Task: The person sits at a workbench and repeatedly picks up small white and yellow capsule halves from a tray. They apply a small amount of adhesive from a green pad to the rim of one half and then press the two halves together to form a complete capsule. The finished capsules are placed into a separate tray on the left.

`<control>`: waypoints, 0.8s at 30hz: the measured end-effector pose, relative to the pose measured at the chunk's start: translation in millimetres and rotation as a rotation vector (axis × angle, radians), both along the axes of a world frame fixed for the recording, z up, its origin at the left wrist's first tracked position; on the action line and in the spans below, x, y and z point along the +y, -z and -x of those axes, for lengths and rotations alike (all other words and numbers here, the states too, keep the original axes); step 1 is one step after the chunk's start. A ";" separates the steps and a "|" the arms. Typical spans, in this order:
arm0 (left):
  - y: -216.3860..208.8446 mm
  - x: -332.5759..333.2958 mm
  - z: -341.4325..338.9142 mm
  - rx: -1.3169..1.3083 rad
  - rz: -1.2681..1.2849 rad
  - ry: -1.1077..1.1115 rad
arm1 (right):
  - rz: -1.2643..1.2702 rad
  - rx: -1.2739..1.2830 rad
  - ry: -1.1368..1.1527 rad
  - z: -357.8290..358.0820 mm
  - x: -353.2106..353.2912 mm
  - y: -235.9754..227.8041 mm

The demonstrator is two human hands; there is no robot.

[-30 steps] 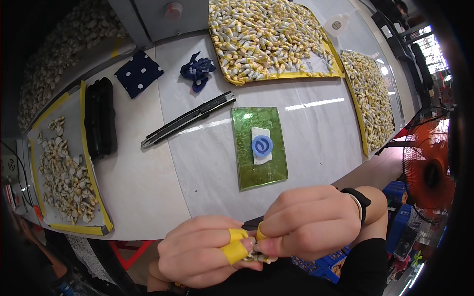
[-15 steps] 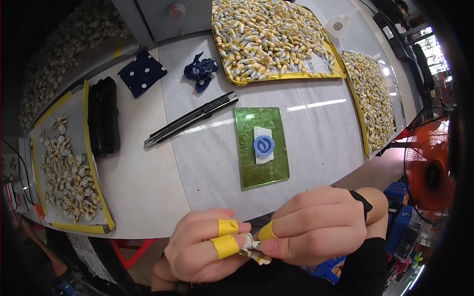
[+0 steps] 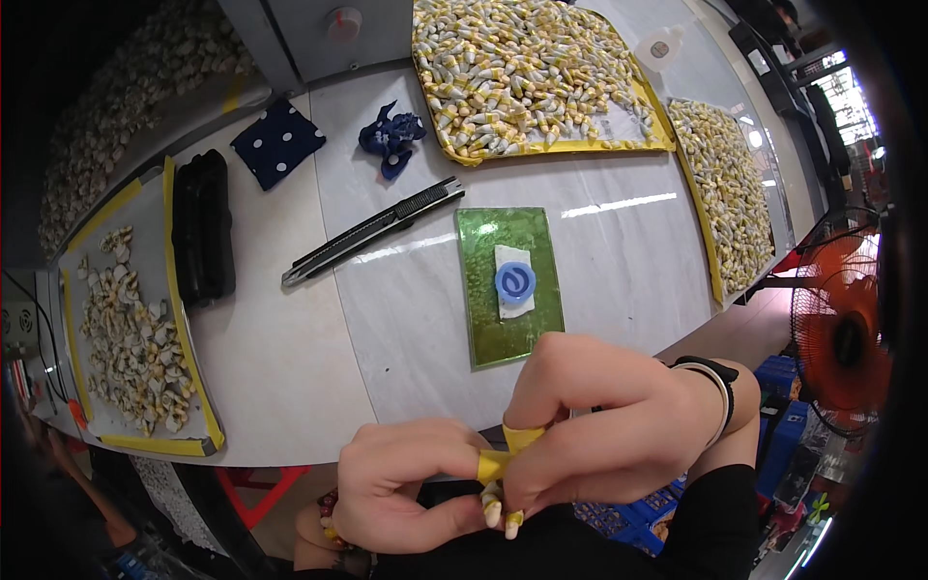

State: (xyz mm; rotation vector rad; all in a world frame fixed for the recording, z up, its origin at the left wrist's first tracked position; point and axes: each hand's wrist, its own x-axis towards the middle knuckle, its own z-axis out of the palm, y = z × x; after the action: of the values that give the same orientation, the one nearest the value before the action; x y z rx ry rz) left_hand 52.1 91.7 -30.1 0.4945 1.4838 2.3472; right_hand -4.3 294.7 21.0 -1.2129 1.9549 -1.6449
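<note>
My left hand (image 3: 406, 488) and my right hand (image 3: 604, 425) meet just below the table's near edge, fingers pinched together on a small pale piece (image 3: 500, 505) with a yellow band. Yellow finger covers (image 3: 495, 464) sit on the pinching fingertips. A black band (image 3: 710, 372) wraps my right wrist. Just beyond my hands a green mat (image 3: 503, 329) lies on the white table (image 3: 290, 358), with a white pad and a blue round piece (image 3: 515, 283) on it.
A long black utility knife (image 3: 372, 230) lies left of the mat. A yellow-rimmed tray (image 3: 198, 387) of pale pieces and a black case (image 3: 201, 227) sit at left. Two trays (image 3: 541, 150) of several banded pieces stand at the back and right. An orange fan (image 3: 841, 338) is at right.
My hands have shifted slightly right and closed tighter on the small piece; the left thumb's yellow cover is now mostly hidden between the fingers.
</note>
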 end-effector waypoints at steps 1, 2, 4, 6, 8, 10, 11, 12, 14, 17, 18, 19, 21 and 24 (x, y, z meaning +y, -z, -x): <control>-1.1 0.4 -1.1 -0.029 -0.012 0.005 | -0.002 0.002 -0.005 -1.1 -1.1 -0.4; -2.0 0.7 -1.6 -0.057 -0.024 0.011 | -0.004 0.004 -0.010 -1.7 -1.8 -0.8; -2.5 -1.0 -1.4 -0.084 -0.010 0.042 | -0.027 0.072 -0.011 -0.7 -2.7 -0.2; -2.4 -1.6 -1.4 -0.123 -0.006 0.071 | -0.046 0.119 -0.004 -0.7 -3.0 0.6; -3.1 -2.0 -2.3 -0.174 -0.007 0.091 | -0.056 0.146 0.008 -1.8 -3.6 1.1; -2.1 -1.4 -2.4 -0.175 -0.017 0.091 | -0.086 0.137 0.009 -1.6 -5.1 -3.0; -2.4 -1.4 -2.6 -0.175 -0.020 0.088 | -0.098 0.133 0.007 -1.5 -5.7 -4.6; -2.2 -1.0 -1.8 -0.163 -0.011 0.087 | -0.090 0.146 0.011 -1.6 -5.1 -3.3; -1.8 -0.2 0.5 -0.139 0.007 0.085 | -0.073 0.170 0.022 -1.9 -3.3 0.2; 1.7 -0.5 2.0 -0.129 0.010 0.115 | -0.093 0.169 0.030 -0.5 -0.8 -2.3; -0.2 -0.3 1.3 -0.177 -0.010 0.100 | -0.088 0.173 0.029 0.0 -0.2 -2.3; -3.8 0.7 0.3 -0.226 -0.030 0.085 | -0.082 0.176 0.027 0.3 0.7 -2.2; -3.8 2.3 -2.5 -0.263 -0.074 0.061 | -0.075 0.176 0.027 0.0 0.6 -1.4; 4.8 4.0 -6.9 -0.243 -0.145 0.043 | -0.053 0.124 0.038 -3.4 0.0 0.3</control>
State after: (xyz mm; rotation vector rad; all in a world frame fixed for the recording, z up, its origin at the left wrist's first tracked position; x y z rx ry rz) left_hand 59.0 95.7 -34.9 0.2607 1.1901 2.3935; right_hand -0.8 294.7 20.7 -1.2936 2.0941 -1.5587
